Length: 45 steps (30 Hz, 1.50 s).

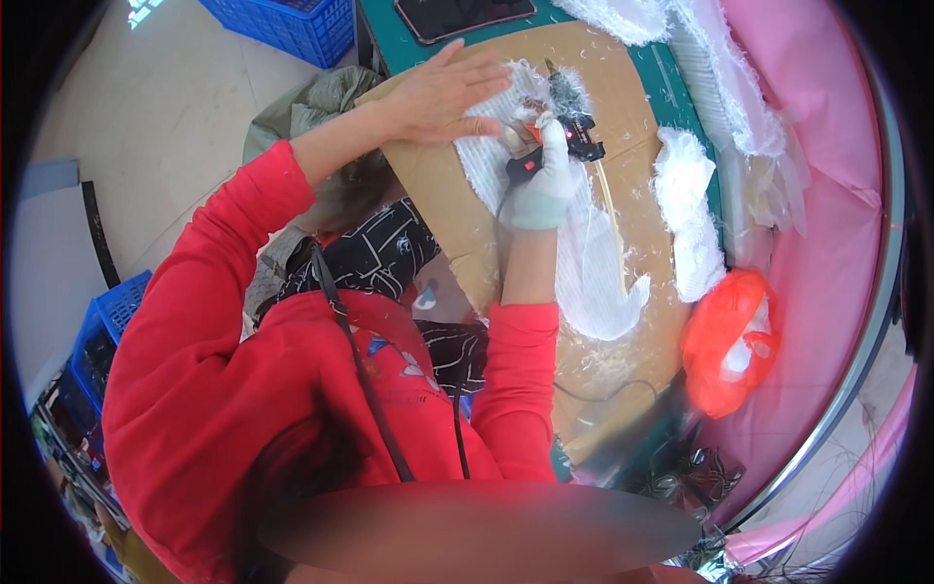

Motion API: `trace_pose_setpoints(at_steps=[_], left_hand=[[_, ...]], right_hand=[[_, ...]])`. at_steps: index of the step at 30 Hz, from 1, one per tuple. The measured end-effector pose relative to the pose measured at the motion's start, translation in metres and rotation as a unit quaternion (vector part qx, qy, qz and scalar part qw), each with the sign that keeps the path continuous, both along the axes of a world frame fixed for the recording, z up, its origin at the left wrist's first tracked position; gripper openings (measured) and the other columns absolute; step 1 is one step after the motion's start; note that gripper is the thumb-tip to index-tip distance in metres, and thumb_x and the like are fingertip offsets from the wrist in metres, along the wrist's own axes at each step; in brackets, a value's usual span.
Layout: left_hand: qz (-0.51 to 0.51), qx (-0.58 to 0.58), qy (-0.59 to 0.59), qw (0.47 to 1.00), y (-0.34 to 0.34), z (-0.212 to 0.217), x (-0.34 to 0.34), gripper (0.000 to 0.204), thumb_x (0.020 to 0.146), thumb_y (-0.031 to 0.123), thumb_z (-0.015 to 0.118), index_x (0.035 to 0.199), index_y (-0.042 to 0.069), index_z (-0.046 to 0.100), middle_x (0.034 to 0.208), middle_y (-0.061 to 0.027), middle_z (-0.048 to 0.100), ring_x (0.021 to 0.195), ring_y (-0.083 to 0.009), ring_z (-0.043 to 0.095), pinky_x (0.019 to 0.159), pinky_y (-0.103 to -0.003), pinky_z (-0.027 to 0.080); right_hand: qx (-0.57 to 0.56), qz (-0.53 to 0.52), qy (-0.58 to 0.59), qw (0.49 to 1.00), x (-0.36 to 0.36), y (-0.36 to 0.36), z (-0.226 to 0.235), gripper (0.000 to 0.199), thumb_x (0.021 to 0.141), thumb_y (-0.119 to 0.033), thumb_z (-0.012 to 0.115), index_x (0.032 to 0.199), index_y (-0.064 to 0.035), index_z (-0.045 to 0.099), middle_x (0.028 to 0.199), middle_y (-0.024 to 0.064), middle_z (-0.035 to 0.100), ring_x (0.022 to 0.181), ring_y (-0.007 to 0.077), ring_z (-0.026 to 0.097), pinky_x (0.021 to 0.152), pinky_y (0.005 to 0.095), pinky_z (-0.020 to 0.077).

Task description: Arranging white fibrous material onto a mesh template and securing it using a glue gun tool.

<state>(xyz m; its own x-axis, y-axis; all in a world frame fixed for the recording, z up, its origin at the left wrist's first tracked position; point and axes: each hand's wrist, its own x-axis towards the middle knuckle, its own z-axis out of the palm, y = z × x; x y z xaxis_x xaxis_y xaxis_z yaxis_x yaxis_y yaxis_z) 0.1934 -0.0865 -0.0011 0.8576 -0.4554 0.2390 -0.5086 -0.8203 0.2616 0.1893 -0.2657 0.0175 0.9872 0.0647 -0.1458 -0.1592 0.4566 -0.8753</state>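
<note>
My right hand [547,190], in a white glove, is closed around a black-and-orange glue gun [581,139] with a small red light. A long, pale yellow glue stick [613,219] trails from its back end. Grey fluff [568,92] clings around its front tip. Beneath the tool lies a piece of white ribbed cloth [595,282] with frayed edges, its lower end curling to the right. My bare left hand [450,100] is spread flat at the cloth's upper left edge, fingers straight, close to the glue gun.
Cardboard [623,107] strewn with white lint covers the green table [686,88]. A phone [462,14] lies at the far edge. White fuzzy cloth [686,209] and a red plastic bag [732,341] are on the right, beside pink sheeting [817,263]. A blue crate [292,27] stands at upper left.
</note>
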Motion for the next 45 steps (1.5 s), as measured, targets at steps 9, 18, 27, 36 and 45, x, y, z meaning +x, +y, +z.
trace_pose_setpoints(at_steps=[9, 18, 27, 36, 45], left_hand=[[0.067, 0.040, -0.048, 0.996, -0.004, -0.003, 0.015, 0.064, 0.090, 0.050, 0.035, 0.131, 0.001, 0.034, 0.140, -0.0120, 0.031, 0.131, -0.0272, 0.024, 0.108, -0.045, 0.011], [0.051, -0.019, -0.085, 0.995, 0.004, -0.002, 0.032, 0.066, 0.090, 0.051, 0.034, 0.131, -0.001, 0.034, 0.139, -0.0130, 0.031, 0.132, -0.0277, 0.023, 0.108, -0.045, 0.011], [-0.027, -0.045, -0.031, 0.998, -0.009, -0.006, 0.040, 0.063, 0.090, 0.049, 0.035, 0.129, 0.000, 0.038, 0.138, -0.0132, 0.034, 0.130, -0.0254, 0.027, 0.108, -0.043, 0.013], [-0.116, -0.144, 0.051, 0.981, 0.012, 0.005, 0.043, 0.052, 0.092, 0.041, 0.038, 0.130, 0.006, 0.039, 0.138, -0.0086, 0.035, 0.130, -0.0269, 0.027, 0.108, -0.043, 0.013], [-0.092, -0.003, 0.062, 0.994, -0.006, 0.000, 0.081, 0.063, 0.090, 0.051, 0.033, 0.134, 0.005, 0.034, 0.141, -0.0097, 0.029, 0.133, -0.0243, 0.020, 0.109, -0.044, 0.010]], right_hand=[[0.002, -0.021, 0.003, 1.000, -0.001, 0.001, 0.000, 0.026, 0.083, -0.022, 0.059, 0.100, -0.0038, 0.054, 0.091, 0.0078, 0.058, 0.081, 0.0189, 0.058, 0.073, 0.0320, 0.0492], [0.009, -0.058, 0.024, 0.998, -0.002, 0.000, 0.005, 0.027, 0.084, -0.021, 0.058, 0.103, -0.0025, 0.052, 0.089, 0.0082, 0.059, 0.079, 0.0192, 0.059, 0.070, 0.0317, 0.0505], [0.030, -0.072, 0.038, 0.996, 0.000, -0.001, 0.000, 0.027, 0.085, -0.021, 0.058, 0.103, -0.0022, 0.053, 0.089, 0.0078, 0.058, 0.079, 0.0195, 0.059, 0.070, 0.0326, 0.0510], [0.043, -0.115, 0.042, 0.992, 0.002, -0.011, 0.000, 0.026, 0.082, -0.013, 0.060, 0.102, 0.0007, 0.051, 0.089, 0.0116, 0.058, 0.072, 0.0241, 0.062, 0.059, 0.0365, 0.0558], [0.016, -0.101, 0.047, 0.994, -0.002, -0.009, 0.000, 0.029, 0.083, -0.021, 0.059, 0.103, -0.0012, 0.053, 0.088, 0.0087, 0.057, 0.077, 0.0206, 0.059, 0.067, 0.0352, 0.0525]])
